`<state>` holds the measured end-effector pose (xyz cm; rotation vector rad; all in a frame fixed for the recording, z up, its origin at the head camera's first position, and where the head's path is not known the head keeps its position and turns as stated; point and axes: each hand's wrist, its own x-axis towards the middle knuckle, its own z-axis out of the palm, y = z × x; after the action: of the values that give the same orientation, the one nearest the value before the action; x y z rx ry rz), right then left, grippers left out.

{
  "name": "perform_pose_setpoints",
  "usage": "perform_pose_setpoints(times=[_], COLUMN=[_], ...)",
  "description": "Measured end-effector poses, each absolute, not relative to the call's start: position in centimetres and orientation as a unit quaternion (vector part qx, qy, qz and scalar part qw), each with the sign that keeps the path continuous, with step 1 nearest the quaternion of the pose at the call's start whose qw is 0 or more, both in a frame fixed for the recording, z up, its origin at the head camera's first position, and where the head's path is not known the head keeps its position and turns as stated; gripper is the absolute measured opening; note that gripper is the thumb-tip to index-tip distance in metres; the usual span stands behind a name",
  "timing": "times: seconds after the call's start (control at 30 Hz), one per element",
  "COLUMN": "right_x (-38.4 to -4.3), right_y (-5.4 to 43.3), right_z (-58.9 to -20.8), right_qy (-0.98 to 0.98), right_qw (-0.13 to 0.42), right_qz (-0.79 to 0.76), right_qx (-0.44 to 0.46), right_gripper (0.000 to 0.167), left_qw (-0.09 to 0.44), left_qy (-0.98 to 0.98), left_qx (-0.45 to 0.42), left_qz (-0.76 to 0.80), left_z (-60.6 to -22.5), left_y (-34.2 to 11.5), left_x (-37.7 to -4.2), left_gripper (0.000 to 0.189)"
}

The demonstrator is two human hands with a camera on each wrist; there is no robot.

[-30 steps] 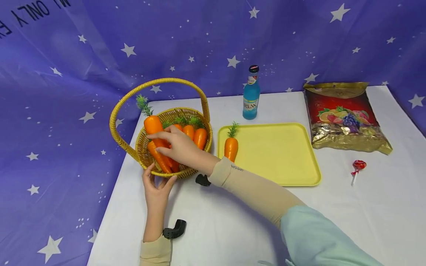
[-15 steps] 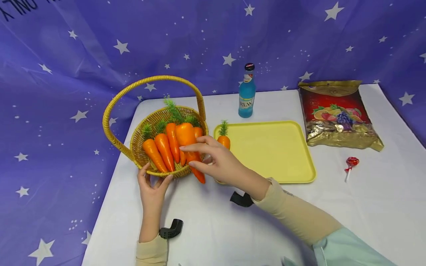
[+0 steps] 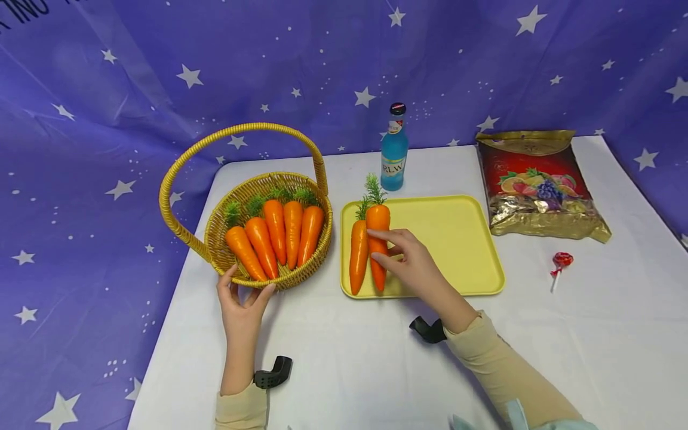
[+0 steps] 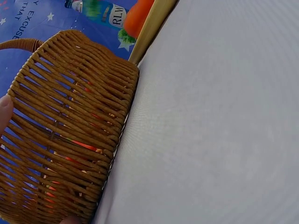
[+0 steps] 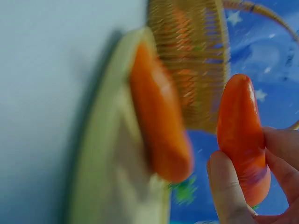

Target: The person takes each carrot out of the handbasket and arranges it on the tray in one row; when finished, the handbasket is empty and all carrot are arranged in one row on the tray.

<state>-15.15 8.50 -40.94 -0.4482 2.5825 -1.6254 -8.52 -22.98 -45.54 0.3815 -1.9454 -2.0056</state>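
My right hand (image 3: 411, 260) pinches an orange carrot with green leaves (image 3: 378, 221) between thumb and fingers, over the left part of a yellow tray (image 3: 446, 286). In the right wrist view this held carrot (image 5: 240, 126) stands tip up between the thumb and fingers. Just left of it, another carrot (image 3: 359, 254) lies on the tray. A woven basket (image 3: 317, 266) with a tall handle stands at left and contains several carrots (image 3: 275, 230). My left hand (image 3: 240, 313) holds the basket at its front rim; in the left wrist view one fingertip (image 4: 5, 109) touches the wicker wall (image 4: 74, 112).
A blue bottle (image 3: 395, 158) stands upright behind the tray. Farther right lies a red and gold bag (image 3: 540, 185) with fruit printed on it. In front of that bag lies a red lollipop (image 3: 562, 261). A purple starry cloth (image 3: 322, 71) hangs behind the white table (image 3: 344, 358).
My right hand has lifted a carrot out of the basket and carried it right to over the tray, beside the other carrot. My left hand has stayed at the basket's rim.
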Motion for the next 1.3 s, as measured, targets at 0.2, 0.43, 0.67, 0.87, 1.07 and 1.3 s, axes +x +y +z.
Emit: perform_pose_setpoints(times=[0.2,0.43,0.67,0.87,1.07,1.3], right_x=[-15.7,-15.9,-16.1,-16.1,-15.8,-15.3], right_y=[8.9,8.2,7.0,6.3,6.1,6.5], right_z=[-42.9,-43.5,-43.6,-43.1,-42.3,-40.2], right_qy=[0.85,0.885,0.91,0.928,0.941,0.946], right_qw=[0.05,0.09,0.083,0.081,0.111,0.129], right_qz=[-0.512,-0.444,-0.39,-0.342,-0.288,-0.251], right_qx=[-0.115,-0.103,-0.117,-0.119,-0.137,-0.161], right_gripper=[0.042,0.041,0.042,0.044,0.046,0.045], left_qw=[0.16,0.162,0.157,0.159,0.167,0.164], left_qy=[-0.676,-0.677,-0.672,-0.676,-0.679,-0.681], left_qx=[0.133,0.128,0.133,0.133,0.126,0.122], left_qz=[-0.706,-0.707,-0.711,-0.707,-0.704,-0.703], left_z=[-45.5,-45.6,-45.7,-45.8,-46.0,-45.9], left_y=[-23.0,-23.1,-23.2,-23.2,-23.2,-23.3], left_x=[-8.5,-8.6,-8.5,-8.5,-8.5,-8.5], left_gripper=[0.081,0.081,0.082,0.081,0.081,0.082])
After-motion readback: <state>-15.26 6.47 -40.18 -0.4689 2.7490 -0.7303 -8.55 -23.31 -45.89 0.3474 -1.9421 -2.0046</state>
